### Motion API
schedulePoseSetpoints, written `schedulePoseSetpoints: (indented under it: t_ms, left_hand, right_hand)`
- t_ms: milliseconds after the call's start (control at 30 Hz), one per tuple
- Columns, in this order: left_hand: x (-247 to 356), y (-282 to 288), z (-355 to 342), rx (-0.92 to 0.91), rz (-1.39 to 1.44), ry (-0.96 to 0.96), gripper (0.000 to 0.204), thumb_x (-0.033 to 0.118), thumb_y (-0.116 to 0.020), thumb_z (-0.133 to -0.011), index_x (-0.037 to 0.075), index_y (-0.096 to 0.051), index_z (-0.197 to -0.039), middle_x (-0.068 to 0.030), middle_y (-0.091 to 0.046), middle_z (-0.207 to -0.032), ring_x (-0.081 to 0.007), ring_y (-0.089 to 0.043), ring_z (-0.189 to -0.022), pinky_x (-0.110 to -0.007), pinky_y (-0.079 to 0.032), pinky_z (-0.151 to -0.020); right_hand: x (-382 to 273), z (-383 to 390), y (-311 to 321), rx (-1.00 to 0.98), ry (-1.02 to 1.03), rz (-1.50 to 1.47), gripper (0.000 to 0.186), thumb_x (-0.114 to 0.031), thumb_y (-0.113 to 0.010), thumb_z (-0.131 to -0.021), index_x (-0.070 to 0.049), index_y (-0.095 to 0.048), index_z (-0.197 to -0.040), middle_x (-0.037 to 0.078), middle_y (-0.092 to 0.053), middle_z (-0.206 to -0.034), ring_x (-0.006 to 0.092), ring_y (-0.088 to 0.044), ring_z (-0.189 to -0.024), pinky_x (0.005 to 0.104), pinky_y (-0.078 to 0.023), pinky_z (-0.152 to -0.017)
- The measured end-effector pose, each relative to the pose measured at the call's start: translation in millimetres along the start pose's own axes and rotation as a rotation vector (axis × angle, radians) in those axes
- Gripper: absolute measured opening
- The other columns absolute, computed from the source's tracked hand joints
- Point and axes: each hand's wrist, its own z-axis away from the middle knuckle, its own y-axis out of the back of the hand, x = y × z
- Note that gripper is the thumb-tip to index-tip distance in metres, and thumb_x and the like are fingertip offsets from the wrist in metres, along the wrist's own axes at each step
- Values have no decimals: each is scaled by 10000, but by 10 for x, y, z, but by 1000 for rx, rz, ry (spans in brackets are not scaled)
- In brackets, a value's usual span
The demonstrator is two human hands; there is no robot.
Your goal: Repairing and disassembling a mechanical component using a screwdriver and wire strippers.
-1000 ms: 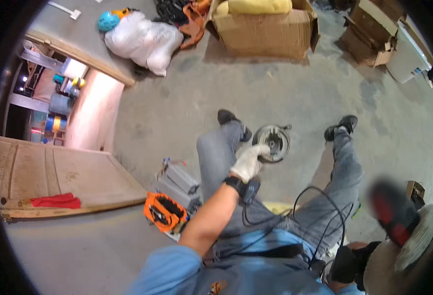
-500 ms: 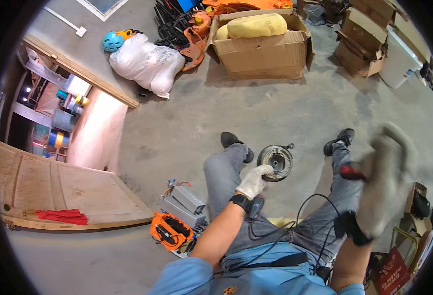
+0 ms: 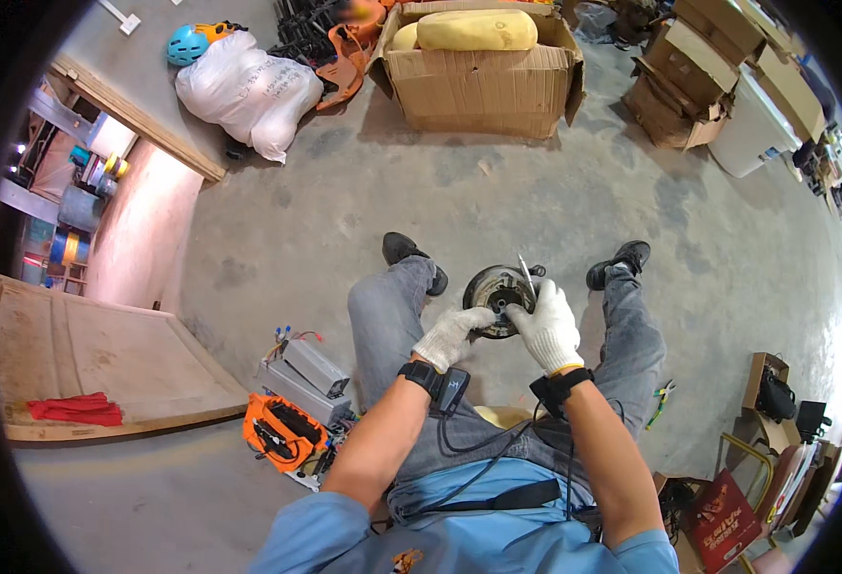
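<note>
A round metal brake hub (image 3: 484,287) with a dark rim and a short lever lies on the floor between my legs. My gloved left hand (image 3: 451,334) grips its lower left, fingertips at the inside. My gloved right hand (image 3: 550,327) is closed on a slim silver-shafted tool (image 3: 525,272) pointing upward, with the thumb down by the hub's centre; the tool's handle is hidden by the fingers. Wrist units with black cables sit on both forearms.
Silver boxes (image 3: 311,373), an orange tool case (image 3: 282,427) and pliers (image 3: 660,402) lie beside me. A cardboard box (image 3: 478,91), white sack (image 3: 244,96) and box stack (image 3: 679,91) stand ahead. An open wooden door (image 3: 115,354) is left; boxes and a red bag (image 3: 717,517) are right.
My right hand has swung in from the far right, tool in hand, down to the hub. My left hand has stayed on the hub. The view has shifted with my head.
</note>
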Motion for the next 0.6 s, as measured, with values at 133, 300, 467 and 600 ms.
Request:
schedulePoseSetpoints:
  t_ms: [133,300,467,600]
  left_hand:
    - [10,-52,13,12,-158,12,637,-20,-649,-846,-25,-531,-1473,-122,-680,-1329,-224,-674,-1192,-390,-541,-1077]
    - [-8,-106,52,56,-219,-26,583,0,-677,-876,-49,-556,-1444,-129,-701,-1274,-201,-685,-1148,-370,-564,-1035]
    - [-183,50,-48,154,-327,-33,539,60,-709,-910,-49,-574,-1420,-131,-704,-1269,-205,-689,-1128,-361,-559,-1028]
    - [-183,13,-70,132,-267,-43,584,115,-754,-912,-49,-552,-1435,-142,-691,-1296,-209,-673,-1161,-355,-539,-1049]
  right_hand:
    - [70,-16,-76,-12,-83,8,508,-330,-795,-849,-32,-579,-1199,242,-651,-1176,444,-676,-1100,526,-554,-920]
    - [146,-45,-98,-32,-94,-56,466,-286,-758,-824,-9,-618,-1172,251,-688,-1126,436,-689,-1073,518,-552,-923]
    - [114,-37,-135,-14,-101,-8,471,-264,-755,-815,4,-651,-1187,245,-746,-1029,414,-726,-1021,487,-559,-901]
    - [131,-49,-104,-23,-99,-20,439,-254,-740,-818,-8,-631,-1163,251,-707,-1083,438,-699,-1041,513,-555,-915]
